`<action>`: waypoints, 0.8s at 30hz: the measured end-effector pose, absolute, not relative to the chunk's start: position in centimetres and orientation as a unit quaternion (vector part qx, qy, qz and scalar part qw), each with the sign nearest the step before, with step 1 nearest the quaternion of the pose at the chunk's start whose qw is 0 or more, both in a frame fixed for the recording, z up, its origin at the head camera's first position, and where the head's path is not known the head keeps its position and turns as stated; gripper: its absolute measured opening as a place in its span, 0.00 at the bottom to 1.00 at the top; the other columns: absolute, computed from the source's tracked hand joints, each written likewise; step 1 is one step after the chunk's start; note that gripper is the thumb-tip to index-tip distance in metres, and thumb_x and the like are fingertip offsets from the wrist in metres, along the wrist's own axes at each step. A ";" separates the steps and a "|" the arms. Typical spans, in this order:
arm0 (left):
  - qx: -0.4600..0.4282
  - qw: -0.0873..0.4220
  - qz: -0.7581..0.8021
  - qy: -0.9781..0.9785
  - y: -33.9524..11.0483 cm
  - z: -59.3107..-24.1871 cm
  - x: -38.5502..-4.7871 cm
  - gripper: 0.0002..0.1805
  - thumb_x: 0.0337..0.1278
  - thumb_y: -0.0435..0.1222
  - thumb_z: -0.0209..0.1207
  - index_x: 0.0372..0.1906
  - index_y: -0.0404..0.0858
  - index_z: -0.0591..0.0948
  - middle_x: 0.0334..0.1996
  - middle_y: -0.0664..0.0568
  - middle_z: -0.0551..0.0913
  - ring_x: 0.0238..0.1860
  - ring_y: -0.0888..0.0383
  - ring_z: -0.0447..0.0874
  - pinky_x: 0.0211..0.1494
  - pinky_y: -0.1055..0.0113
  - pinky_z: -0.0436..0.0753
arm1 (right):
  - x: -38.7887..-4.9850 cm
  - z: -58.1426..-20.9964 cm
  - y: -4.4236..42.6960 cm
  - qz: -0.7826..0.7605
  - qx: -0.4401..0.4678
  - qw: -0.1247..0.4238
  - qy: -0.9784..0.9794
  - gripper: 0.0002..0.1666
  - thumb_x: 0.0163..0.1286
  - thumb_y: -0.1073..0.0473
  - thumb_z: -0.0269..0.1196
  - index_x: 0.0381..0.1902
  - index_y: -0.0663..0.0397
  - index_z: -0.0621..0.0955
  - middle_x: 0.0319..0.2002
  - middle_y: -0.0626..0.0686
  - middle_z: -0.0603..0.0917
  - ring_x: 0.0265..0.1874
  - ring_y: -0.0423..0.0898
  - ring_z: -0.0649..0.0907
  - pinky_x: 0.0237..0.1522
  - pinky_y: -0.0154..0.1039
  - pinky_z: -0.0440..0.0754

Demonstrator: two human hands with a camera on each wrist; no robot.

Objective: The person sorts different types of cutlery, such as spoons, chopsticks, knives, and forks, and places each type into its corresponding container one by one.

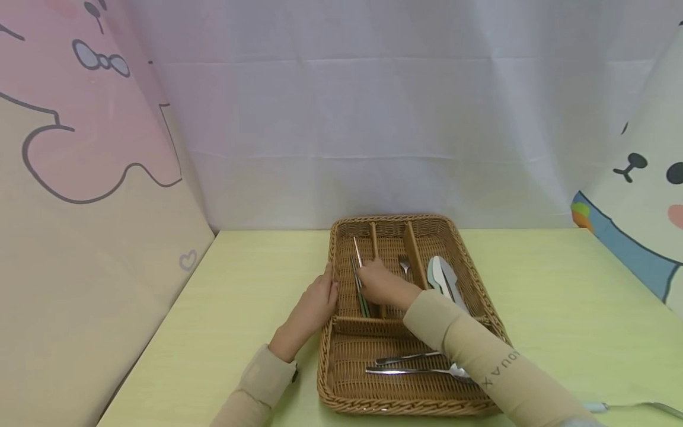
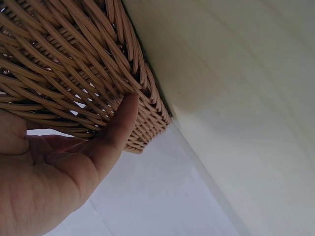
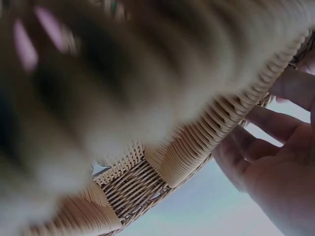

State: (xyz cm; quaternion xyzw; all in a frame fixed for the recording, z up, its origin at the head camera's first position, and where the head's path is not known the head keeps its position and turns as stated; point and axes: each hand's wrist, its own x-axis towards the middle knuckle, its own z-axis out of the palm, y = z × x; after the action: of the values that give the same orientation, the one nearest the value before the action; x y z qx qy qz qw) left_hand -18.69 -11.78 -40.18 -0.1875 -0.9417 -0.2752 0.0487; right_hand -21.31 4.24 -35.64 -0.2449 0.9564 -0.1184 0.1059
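My left hand (image 1: 320, 296) holds the left rim of a brown wicker cutlery basket (image 1: 395, 408). In the left wrist view, one finger of that hand (image 2: 74, 172) lies along the woven outer wall. My right hand (image 1: 381, 281) reaches into the narrow left compartment and pinches light-coloured chopsticks (image 1: 357, 248), whose ends stick out beyond the fingers. Beside it, darker chopsticks with green ends (image 1: 364, 306) lie on the compartment floor. The right wrist view shows the right hand (image 3: 275, 152) behind a blurred woven divider; what it holds is hidden there.
A fork (image 1: 404, 265) lies in the middle compartment. Mint, white and grey utensils (image 1: 440, 276) fill part of the right one. Metal cutlery (image 1: 411, 371) lies in the front section, partly under my right sleeve. A pale-handled utensil (image 1: 596, 407) rests on the table at right.
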 end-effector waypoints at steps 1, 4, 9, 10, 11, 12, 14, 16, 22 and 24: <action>-0.188 0.049 -0.276 -0.941 -11.8 -40.2 -18.7 0.29 0.69 0.35 0.41 0.67 0.22 0.52 0.41 0.40 0.77 0.29 0.57 0.73 0.31 0.64 0.76 | -21.3 -35.7 4.2 -0.110 -0.249 0.102 0.957 0.03 0.61 0.67 0.60 0.33 0.62 0.80 0.43 0.62 0.82 0.53 0.57 0.75 0.65 0.51 0.59; -0.189 0.050 -0.275 -0.942 -11.8 -40.2 -18.7 0.29 0.69 0.35 0.41 0.67 0.22 0.52 0.43 0.39 0.77 0.30 0.56 0.73 0.32 0.63 0.77 | -21.0 -35.6 4.3 -0.084 -0.256 0.097 0.958 0.04 0.61 0.65 0.61 0.34 0.61 0.80 0.42 0.60 0.82 0.45 0.54 0.76 0.54 0.47 0.63; -0.189 0.049 -0.267 -0.944 -11.8 -40.2 -18.7 0.29 0.68 0.35 0.42 0.67 0.23 0.52 0.45 0.37 0.76 0.32 0.54 0.75 0.33 0.62 0.78 | -20.6 -35.5 4.4 -0.042 -0.262 0.093 0.960 0.06 0.62 0.63 0.60 0.33 0.59 0.82 0.43 0.59 0.82 0.50 0.55 0.75 0.63 0.49 0.62; -0.188 0.048 -0.267 -0.944 -11.8 -40.2 -18.7 0.29 0.68 0.35 0.42 0.67 0.23 0.52 0.45 0.37 0.76 0.32 0.54 0.75 0.33 0.62 0.78 | -20.5 -35.5 4.5 -0.039 -0.263 0.092 0.960 0.06 0.63 0.62 0.60 0.33 0.59 0.82 0.43 0.58 0.82 0.52 0.56 0.75 0.65 0.51 0.60; -0.188 0.047 -0.266 -0.944 -11.8 -40.2 -18.7 0.29 0.68 0.35 0.42 0.67 0.23 0.52 0.45 0.37 0.76 0.32 0.54 0.75 0.33 0.62 0.78 | -20.5 -35.6 4.5 -0.041 -0.263 0.091 0.959 0.06 0.63 0.62 0.60 0.31 0.58 0.82 0.43 0.58 0.82 0.54 0.57 0.73 0.65 0.51 0.60; -0.189 0.047 -0.266 -0.944 -11.9 -40.2 -18.7 0.29 0.68 0.34 0.42 0.67 0.23 0.52 0.45 0.37 0.76 0.32 0.54 0.75 0.34 0.62 0.79 | -20.5 -35.6 4.6 -0.041 -0.264 0.090 0.960 0.06 0.63 0.62 0.60 0.31 0.58 0.82 0.44 0.59 0.81 0.55 0.57 0.72 0.65 0.51 0.62; -0.190 0.047 -0.266 -0.944 -11.9 -40.2 -18.7 0.29 0.68 0.35 0.42 0.67 0.23 0.52 0.45 0.37 0.76 0.32 0.54 0.75 0.34 0.61 0.79 | -20.5 -35.7 4.7 -0.046 -0.263 0.090 0.959 0.06 0.63 0.61 0.60 0.31 0.58 0.82 0.46 0.59 0.80 0.58 0.59 0.69 0.64 0.51 0.63; -0.190 0.047 -0.265 -0.944 -11.9 -40.2 -18.7 0.29 0.68 0.35 0.42 0.67 0.23 0.52 0.44 0.37 0.77 0.33 0.54 0.75 0.34 0.61 0.79 | -20.5 -35.8 4.7 -0.044 -0.264 0.089 0.959 0.07 0.63 0.60 0.61 0.33 0.59 0.83 0.48 0.60 0.80 0.59 0.59 0.69 0.63 0.51 0.64; -0.189 0.048 -0.264 -0.945 -11.8 -40.2 -18.8 0.29 0.68 0.35 0.42 0.67 0.22 0.52 0.44 0.37 0.77 0.33 0.53 0.76 0.33 0.61 0.79 | -20.6 -35.7 4.9 -0.036 -0.272 0.083 0.958 0.10 0.62 0.60 0.62 0.38 0.60 0.81 0.47 0.59 0.80 0.56 0.57 0.72 0.59 0.49 0.70; -0.188 0.047 -0.264 -0.945 -11.8 -40.2 -18.8 0.29 0.68 0.35 0.42 0.67 0.23 0.52 0.44 0.37 0.77 0.33 0.53 0.76 0.32 0.61 0.78 | -20.6 -35.5 5.0 -0.047 -0.277 0.077 0.957 0.08 0.62 0.62 0.61 0.38 0.60 0.81 0.43 0.59 0.81 0.51 0.56 0.75 0.53 0.48 0.74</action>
State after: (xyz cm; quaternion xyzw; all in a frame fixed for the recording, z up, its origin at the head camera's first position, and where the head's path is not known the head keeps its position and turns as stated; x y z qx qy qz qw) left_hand -18.78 -11.84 -40.21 -0.1885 -0.9447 -0.2643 0.0469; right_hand -20.65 4.99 -35.54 -0.2771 0.9566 -0.0470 0.0771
